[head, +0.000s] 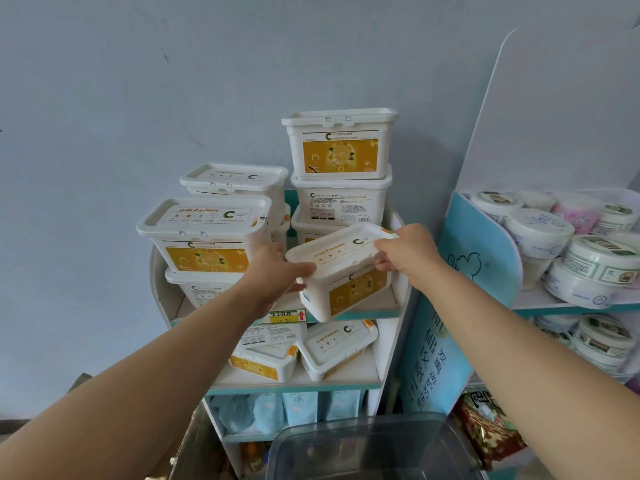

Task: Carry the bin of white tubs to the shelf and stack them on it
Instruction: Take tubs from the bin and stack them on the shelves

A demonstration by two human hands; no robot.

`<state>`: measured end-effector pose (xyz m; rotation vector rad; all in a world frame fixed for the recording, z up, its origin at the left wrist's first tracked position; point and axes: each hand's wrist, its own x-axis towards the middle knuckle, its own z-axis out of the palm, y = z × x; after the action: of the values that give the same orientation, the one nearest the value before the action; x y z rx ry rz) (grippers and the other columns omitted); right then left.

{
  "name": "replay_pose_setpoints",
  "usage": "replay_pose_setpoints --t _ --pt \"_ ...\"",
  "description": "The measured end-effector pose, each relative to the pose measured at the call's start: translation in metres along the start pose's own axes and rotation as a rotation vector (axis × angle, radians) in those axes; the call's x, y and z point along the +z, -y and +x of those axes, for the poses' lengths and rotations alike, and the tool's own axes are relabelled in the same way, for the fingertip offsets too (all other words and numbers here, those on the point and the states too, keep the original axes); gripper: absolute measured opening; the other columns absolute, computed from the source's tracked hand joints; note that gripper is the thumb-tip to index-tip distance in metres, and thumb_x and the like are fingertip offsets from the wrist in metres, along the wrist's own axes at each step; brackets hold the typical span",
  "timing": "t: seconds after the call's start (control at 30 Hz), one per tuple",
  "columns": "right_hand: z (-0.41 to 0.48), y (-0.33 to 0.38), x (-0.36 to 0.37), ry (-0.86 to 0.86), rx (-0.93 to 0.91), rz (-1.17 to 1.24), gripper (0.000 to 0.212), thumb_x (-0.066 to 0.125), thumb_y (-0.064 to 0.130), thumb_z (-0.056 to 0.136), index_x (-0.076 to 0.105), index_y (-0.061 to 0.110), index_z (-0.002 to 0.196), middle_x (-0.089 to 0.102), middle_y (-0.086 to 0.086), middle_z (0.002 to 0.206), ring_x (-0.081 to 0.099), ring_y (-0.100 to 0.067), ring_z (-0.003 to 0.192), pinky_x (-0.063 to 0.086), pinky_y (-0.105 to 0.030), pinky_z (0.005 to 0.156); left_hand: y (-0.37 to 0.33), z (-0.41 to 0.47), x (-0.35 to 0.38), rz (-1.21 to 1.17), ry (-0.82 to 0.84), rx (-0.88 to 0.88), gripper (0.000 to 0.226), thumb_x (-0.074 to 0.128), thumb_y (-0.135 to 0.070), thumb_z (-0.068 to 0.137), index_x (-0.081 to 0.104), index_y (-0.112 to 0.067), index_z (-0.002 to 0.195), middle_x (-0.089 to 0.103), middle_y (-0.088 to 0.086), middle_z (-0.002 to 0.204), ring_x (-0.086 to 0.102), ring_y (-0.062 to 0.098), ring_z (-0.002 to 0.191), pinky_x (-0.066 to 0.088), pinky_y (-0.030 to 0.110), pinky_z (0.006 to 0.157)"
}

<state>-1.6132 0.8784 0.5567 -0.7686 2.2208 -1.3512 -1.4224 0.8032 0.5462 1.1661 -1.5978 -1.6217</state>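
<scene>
Both hands, left (277,271) and right (408,254), grip one tilted tub (346,271), long axis left-right, label toward camera; six more visible on top shelf (367,311).

Ten white tubs (341,271), two hands (273,275), one clear bin (367,448)

Round jars (540,233) crowd right rack — blue pouches (299,408) below.

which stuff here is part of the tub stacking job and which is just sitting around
Part of the job: held tub, left hand, right hand, stacked tubs, shelf, clear bin.

Just lying about: round jars, blue packets, red patterned bag.
</scene>
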Motion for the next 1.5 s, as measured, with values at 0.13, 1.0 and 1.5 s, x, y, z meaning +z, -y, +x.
replay_pose_setpoints --t 0.13,1.0,1.5 --pt "-0.001 -0.007 -0.001 -0.069 -0.07 -0.198 0.021 0.068 0.024 0.086 0.055 0.007 0.087 0.071 -0.007 0.08 0.071 -0.02 0.07 0.06 -0.038 0.07 -0.001 0.01 0.009 0.177 -0.072 0.076 0.034 0.065 -0.007 0.086 0.058 -0.008 0.119 0.066 0.007 0.11 0.063 0.027 0.103 0.054 0.041 0.088" --pt "-0.009 0.024 -0.036 -0.122 -0.344 -0.764 0.043 0.058 0.04 0.091 0.042 0.015 0.061 0.044 0.001 0.058 0.042 -0.013 0.049 0.025 -0.024 0.045 -0.054 0.019 0.024 0.932 -0.071 0.434 0.027 0.057 -0.024 0.094 0.056 -0.004 0.112 0.063 0.006 0.104 0.06 0.022 0.087 0.05 0.028 0.066" --pt "0.063 0.117 -0.048 -0.098 -0.518 -0.294 0.074 0.066 0.03 0.088 0.025 0.02 0.15 0.047 -0.005 0.143 0.048 -0.023 0.127 0.041 -0.032 0.096 -0.15 0.087 -0.007 0.662 -0.237 0.399 0.059 0.079 -0.022 0.078 0.047 -0.001 0.124 0.054 0.009 0.102 0.052 0.024 0.09 0.044 0.03 0.072"
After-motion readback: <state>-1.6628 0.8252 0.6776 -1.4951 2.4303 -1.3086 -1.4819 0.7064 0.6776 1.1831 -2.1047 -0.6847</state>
